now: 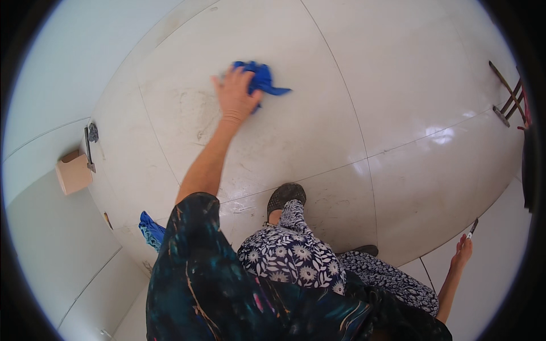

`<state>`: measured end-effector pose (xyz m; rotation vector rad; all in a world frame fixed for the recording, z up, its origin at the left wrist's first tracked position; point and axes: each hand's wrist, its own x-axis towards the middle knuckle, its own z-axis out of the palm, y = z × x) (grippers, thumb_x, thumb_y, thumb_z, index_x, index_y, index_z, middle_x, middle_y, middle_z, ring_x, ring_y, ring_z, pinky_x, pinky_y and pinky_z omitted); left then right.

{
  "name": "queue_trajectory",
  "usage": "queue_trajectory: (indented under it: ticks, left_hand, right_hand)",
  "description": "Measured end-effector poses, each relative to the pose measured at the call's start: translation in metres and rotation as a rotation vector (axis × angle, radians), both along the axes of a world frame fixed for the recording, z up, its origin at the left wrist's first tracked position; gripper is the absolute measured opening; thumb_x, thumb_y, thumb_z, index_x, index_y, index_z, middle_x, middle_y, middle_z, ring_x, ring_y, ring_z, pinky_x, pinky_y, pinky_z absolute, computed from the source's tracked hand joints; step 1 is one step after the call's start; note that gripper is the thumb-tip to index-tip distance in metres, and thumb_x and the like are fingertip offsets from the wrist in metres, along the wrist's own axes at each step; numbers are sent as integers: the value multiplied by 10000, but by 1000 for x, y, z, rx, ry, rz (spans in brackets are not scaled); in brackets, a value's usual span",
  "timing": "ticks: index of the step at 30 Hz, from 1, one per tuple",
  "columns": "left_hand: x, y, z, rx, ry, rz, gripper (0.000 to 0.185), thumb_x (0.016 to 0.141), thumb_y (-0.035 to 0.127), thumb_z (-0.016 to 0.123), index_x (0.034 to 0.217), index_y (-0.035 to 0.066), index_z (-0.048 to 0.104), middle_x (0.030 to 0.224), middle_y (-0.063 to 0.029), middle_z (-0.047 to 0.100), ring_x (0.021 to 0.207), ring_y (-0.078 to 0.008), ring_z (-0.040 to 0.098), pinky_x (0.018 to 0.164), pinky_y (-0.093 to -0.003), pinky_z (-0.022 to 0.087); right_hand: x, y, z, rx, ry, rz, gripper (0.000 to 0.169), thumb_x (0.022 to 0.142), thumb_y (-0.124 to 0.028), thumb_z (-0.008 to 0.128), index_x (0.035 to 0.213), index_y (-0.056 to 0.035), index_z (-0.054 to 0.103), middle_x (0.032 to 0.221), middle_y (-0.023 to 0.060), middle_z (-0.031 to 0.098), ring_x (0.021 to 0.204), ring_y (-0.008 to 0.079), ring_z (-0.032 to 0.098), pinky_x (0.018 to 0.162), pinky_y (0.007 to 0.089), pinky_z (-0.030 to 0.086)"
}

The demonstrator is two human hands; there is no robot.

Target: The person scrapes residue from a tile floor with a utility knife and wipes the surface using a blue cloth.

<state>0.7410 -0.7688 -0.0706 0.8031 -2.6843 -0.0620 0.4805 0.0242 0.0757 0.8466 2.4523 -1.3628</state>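
Note:
My left hand (235, 93) is spread flat over a crumpled blue cloth (265, 80) on the pale floor tiles (273, 140). Most of the cloth bunches out past the thumb side, and the fingers look slightly blurred. Left of the wrist, the tile bears a brownish smudge (196, 113). Far off to the right, my right hand (462, 252) grips a slim tool (472, 230) with a whitish handle and a dark, narrow end. It is too small to tell exactly what tool it is. That hand is held out near the white wall.
By the left wall are an open cardboard box (74, 174), a long-handled scraper-like tool (88, 147) and a grey crumpled rag (93, 133). Another blue cloth (151, 230) lies beside my left sleeve. Wooden-handled tools (507, 96) stand at far right. My dark shoe (286, 197) is planted on the tiles.

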Motion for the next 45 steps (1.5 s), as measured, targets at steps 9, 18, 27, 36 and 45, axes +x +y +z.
queue_trajectory:
  ticks: [9, 18, 27, 36, 45]
  left_hand:
    - [130, -88, 4, 85, 63, 241, 528, 686, 252, 604, 1173, 78, 498, 1197, -164, 467, 1081, -332, 446, 926, -401, 349]
    - [23, 117, 19, 359, -46, -511, 567, 565, 161, 602, 1118, 60, 528, 1164, -121, 496, 1156, -360, 386, 979, -494, 271]
    - [-106, 238, 28, 712, 124, -1129, 350, 584, 42, 592, 934, 29, 578, 977, -126, 560, 948, -310, 520, 837, -392, 421]
    - [-224, 77, 13, 243, -412, -766, 631, 742, 345, 601, 1264, 60, 393, 1315, -209, 330, 1218, -388, 286, 991, -444, 250]
    - [-173, 274, -25, 384, -133, -1037, 641, 610, 227, 657, 1200, 80, 452, 1248, -193, 404, 1213, -407, 294, 1002, -509, 221]
  right_hand:
    - [12, -21, 4, 32, -16, 40, 320, 876, -266, 476, 1098, -37, 467, 1096, 43, 547, 1076, 129, 467, 908, 315, 321]
    - [29, -24, 13, -41, 43, -23, 325, 869, -234, 476, 1102, -8, 464, 1098, 68, 537, 1065, 147, 476, 911, 303, 338]
    - [29, -102, 33, -223, 138, -90, 292, 871, -219, 481, 1043, 17, 479, 1071, 98, 553, 1042, 161, 489, 912, 305, 361]
    - [174, -79, -87, -124, 0, -221, 182, 871, -176, 495, 971, -27, 528, 1004, 61, 589, 1010, 114, 515, 852, 247, 376]
    - [190, -138, -105, -301, 111, -332, 188, 863, -160, 490, 965, -9, 537, 994, 44, 592, 873, 65, 479, 826, 216, 360]
